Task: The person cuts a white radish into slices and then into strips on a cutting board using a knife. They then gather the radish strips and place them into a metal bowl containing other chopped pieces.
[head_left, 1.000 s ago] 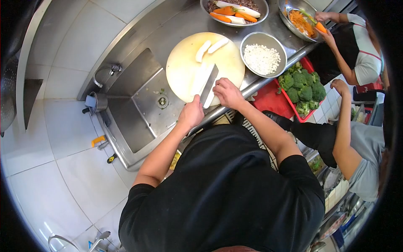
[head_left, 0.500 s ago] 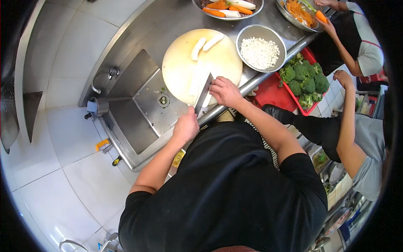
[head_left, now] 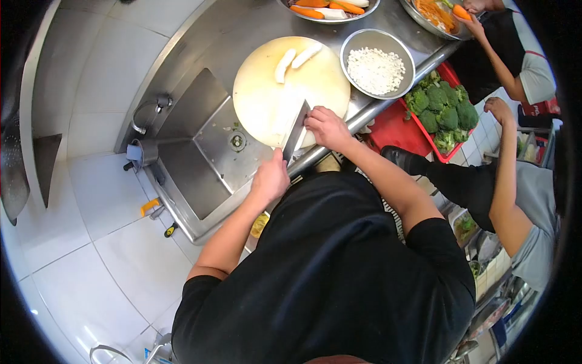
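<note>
My left hand [head_left: 270, 176] is closed round the handle of a knife [head_left: 295, 131], whose blade points up and to the right over a round cutting board [head_left: 257, 76]. Beside the blade, my right hand [head_left: 328, 128] has its fingers bent on a white vegetable piece [head_left: 301, 138], near the board's lower edge. The fingers partly cover that piece. Two peeled white pieces [head_left: 284, 65] [head_left: 307, 55] lie at the top of the board. Just right of the board stands a metal bowl of small white cubes [head_left: 376, 71].
A sink [head_left: 209, 142] with a faucet [head_left: 147, 111] is left of the board. Beyond the board is a bowl with carrots [head_left: 348, 6]. Broccoli [head_left: 447, 117] fills a red crate at the right. A co-worker's hand [head_left: 471, 25] holds a carrot; another person sits lower right.
The view has shifted, so the board and bowls appear higher. The knife has tilted more upright beside the white piece. Both hands keep their hold.
</note>
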`<action>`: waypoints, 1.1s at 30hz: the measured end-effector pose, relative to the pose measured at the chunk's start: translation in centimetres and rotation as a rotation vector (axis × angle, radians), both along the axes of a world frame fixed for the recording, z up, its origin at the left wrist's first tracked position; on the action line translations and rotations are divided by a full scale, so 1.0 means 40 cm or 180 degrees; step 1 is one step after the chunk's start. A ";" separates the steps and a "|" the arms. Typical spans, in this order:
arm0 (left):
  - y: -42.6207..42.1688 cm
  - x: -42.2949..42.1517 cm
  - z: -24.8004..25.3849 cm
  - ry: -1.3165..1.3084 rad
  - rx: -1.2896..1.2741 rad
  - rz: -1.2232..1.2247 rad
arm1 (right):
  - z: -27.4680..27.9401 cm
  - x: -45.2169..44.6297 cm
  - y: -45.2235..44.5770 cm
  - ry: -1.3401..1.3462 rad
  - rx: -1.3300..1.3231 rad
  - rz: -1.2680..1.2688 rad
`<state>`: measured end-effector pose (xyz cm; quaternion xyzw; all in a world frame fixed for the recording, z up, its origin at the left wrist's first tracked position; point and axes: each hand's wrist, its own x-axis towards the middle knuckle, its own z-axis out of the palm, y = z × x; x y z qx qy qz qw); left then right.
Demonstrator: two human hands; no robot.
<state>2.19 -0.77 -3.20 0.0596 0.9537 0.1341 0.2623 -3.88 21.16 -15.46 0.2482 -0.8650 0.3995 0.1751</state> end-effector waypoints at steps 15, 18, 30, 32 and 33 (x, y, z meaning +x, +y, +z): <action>-0.001 -0.012 0.028 0.0032 0.0183 -0.0054 | -0.020 0.013 -0.001 -0.0086 -0.0145 -0.0103; 0.027 -0.009 -0.040 0.0076 0.0045 0.0063 | -0.027 0.013 0.000 -0.0057 -0.0152 -0.0131; 0.037 -0.086 -0.039 0.0130 0.0369 0.0057 | -0.027 0.002 -0.002 -0.0299 -0.0191 -0.0205; 0.029 -0.070 -0.018 0.0041 0.0258 0.0041 | -0.028 -0.001 -0.006 -0.0379 -0.0310 -0.0308; 0.023 -0.059 -0.009 0.0001 0.0201 0.0033 | -0.026 -0.001 -0.009 -0.0383 -0.0304 -0.0332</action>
